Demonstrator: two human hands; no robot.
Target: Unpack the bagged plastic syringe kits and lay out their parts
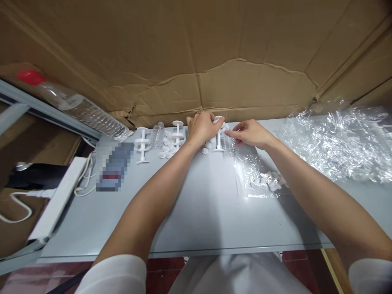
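My left hand (202, 129) is closed at the top of a white plastic plunger-like piece (218, 143) with flat discs, which stands on the grey table. Right beside it, my right hand (250, 134) has its fingers curled round the upper part of a clear ribbed plastic tube (231, 146); part of the grip is hidden. Small white caps (205, 150) lie under and left of my left wrist, and more white caps (167, 150) are grouped further left. Another clear ribbed tube (158, 135) is there between two more white plunger-like pieces (142, 145) (178, 134).
A clear bag (263, 179) with white parts lies below my right forearm. Crumpled clear plastic bags (343, 147) cover the table's right side. At left are a red-capped bottle (82, 108), a pixelated object (114, 167) and a white power strip (59, 198). Cardboard (196, 53) walls the back.
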